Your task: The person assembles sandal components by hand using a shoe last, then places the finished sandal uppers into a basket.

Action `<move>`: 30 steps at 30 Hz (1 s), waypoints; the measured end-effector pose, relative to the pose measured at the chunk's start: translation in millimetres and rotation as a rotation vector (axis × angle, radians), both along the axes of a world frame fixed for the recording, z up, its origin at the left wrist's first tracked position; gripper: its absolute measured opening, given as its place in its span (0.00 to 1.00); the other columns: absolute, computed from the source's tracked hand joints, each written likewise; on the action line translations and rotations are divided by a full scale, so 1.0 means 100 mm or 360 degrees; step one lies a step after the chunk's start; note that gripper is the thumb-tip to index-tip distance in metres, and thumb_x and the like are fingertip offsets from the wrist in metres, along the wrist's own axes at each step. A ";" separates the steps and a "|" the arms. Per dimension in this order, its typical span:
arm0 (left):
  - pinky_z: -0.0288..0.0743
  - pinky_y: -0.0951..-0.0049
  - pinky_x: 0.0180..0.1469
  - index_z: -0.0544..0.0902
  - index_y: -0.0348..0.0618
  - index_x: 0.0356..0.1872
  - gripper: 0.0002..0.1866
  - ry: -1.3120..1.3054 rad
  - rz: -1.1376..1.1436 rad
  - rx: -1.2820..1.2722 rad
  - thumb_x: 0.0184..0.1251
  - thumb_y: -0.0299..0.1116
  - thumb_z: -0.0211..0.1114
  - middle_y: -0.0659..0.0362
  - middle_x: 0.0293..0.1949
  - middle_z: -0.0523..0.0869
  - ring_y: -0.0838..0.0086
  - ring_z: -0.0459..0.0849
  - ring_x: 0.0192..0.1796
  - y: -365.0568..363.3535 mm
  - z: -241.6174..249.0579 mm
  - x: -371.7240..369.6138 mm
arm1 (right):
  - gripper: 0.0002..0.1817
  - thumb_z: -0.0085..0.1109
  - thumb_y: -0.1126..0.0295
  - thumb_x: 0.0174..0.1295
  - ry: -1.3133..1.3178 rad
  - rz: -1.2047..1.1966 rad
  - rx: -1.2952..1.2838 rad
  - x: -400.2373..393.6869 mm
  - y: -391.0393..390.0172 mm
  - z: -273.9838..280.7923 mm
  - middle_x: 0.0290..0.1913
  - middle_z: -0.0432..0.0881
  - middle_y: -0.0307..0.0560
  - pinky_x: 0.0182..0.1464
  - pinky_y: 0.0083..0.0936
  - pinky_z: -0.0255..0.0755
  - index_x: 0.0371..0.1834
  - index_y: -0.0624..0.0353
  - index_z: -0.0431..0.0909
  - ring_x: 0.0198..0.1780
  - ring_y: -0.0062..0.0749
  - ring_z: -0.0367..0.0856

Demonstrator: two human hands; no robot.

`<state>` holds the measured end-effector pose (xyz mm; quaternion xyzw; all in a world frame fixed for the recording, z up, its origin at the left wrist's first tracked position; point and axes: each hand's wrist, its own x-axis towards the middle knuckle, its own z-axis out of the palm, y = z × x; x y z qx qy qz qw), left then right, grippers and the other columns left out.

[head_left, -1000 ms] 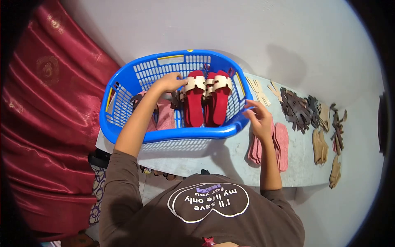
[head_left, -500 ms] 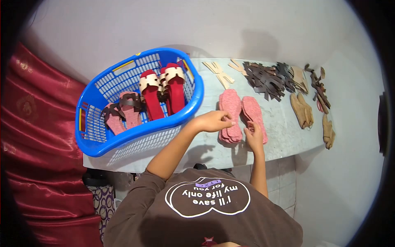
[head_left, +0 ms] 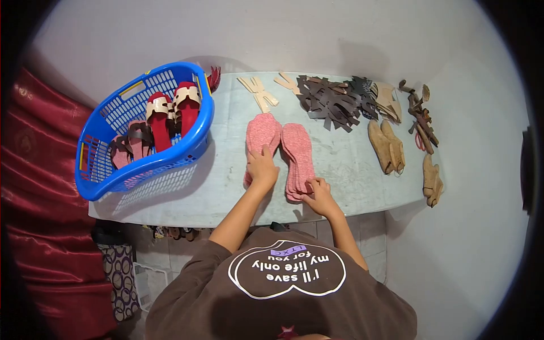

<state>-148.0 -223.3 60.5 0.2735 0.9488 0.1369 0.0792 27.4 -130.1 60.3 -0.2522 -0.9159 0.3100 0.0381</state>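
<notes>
Two stacks of pink, sole-shaped pieces lie side by side on the table. My left hand (head_left: 262, 169) rests on the lower half of the left stack (head_left: 264, 131), its fingers apart over the top piece. At the lower right edge of the right stack (head_left: 298, 152) is my right hand (head_left: 320, 195), with bent fingers and the thumb apart, touching the rim of the pieces. The lower part of the left stack is partly hidden under my left hand.
A blue basket (head_left: 205, 126) with red and pink sandals stands at the left. Behind the stacks lie cream straps (head_left: 262, 95) and dark straps (head_left: 331, 102). Wooden shoe forms (head_left: 385, 146) and tools (head_left: 422, 120) are at the right of the table (head_left: 345, 198).
The view has shifted, so the table and basket appear farther left. My left hand has settled on the left stack; my right hand has moved to the right stack's lower right edge.
</notes>
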 end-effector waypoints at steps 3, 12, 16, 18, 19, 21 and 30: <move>0.71 0.58 0.44 0.61 0.42 0.56 0.39 0.0005 0.0169 0.0033 0.41 0.41 0.70 0.42 0.49 0.66 0.52 0.68 0.50 0.03 -0.09 0.01 | 0.29 0.62 0.62 0.45 0.0062 0.0034 -0.0046 0.17 0.14 0.03 0.50 0.64 0.63 0.54 0.39 0.59 0.50 0.63 0.67 0.52 0.55 0.61; 0.72 0.60 0.47 0.63 0.30 0.50 0.38 -0.0429 0.0285 0.0108 0.37 0.40 0.70 0.38 0.47 0.69 0.48 0.74 0.46 -0.02 0.05 -0.31 | 0.27 0.60 0.65 0.47 0.0160 -0.0040 -0.0055 0.41 0.29 -0.07 0.50 0.65 0.56 0.56 0.36 0.57 0.51 0.60 0.66 0.53 0.50 0.62; 0.72 0.63 0.46 0.62 0.28 0.50 0.40 -0.0435 0.0334 0.0312 0.35 0.43 0.69 0.36 0.45 0.72 0.50 0.76 0.46 -0.03 0.03 -0.43 | 0.27 0.59 0.65 0.47 0.0194 -0.0142 -0.0081 0.37 0.26 -0.01 0.50 0.65 0.56 0.56 0.36 0.57 0.51 0.60 0.66 0.53 0.49 0.62; 0.71 0.64 0.46 0.62 0.26 0.51 0.40 -0.0652 0.0360 0.0691 0.37 0.41 0.67 0.36 0.41 0.75 0.55 0.77 0.46 -0.02 0.00 -0.55 | 0.26 0.59 0.65 0.47 0.0214 -0.0187 -0.0086 0.33 0.25 0.03 0.50 0.65 0.55 0.56 0.36 0.57 0.51 0.60 0.66 0.53 0.49 0.62; 0.71 0.64 0.46 0.62 0.26 0.51 0.40 -0.0651 0.0346 0.0691 0.37 0.41 0.67 0.36 0.41 0.75 0.55 0.77 0.46 -0.01 0.04 -0.56 | 0.26 0.59 0.65 0.47 0.0216 -0.0215 -0.0077 0.29 0.25 0.04 0.50 0.65 0.55 0.56 0.36 0.57 0.51 0.60 0.66 0.53 0.49 0.62; 0.71 0.67 0.46 0.59 0.25 0.54 0.42 -0.0612 0.0150 0.0896 0.37 0.39 0.68 0.39 0.40 0.76 0.61 0.77 0.46 -0.02 0.13 -0.50 | 0.26 0.59 0.65 0.47 0.0215 -0.0258 -0.0081 0.24 0.21 0.06 0.50 0.65 0.55 0.56 0.36 0.57 0.51 0.60 0.67 0.53 0.49 0.62; 0.66 0.74 0.51 0.57 0.31 0.57 0.44 -0.1648 -0.0559 0.1129 0.39 0.35 0.73 0.49 0.50 0.70 0.71 0.71 0.51 0.42 -0.13 0.17 | 0.26 0.59 0.66 0.47 0.0426 -0.0294 -0.0100 0.18 0.20 0.12 0.50 0.65 0.55 0.55 0.36 0.58 0.51 0.63 0.67 0.53 0.50 0.62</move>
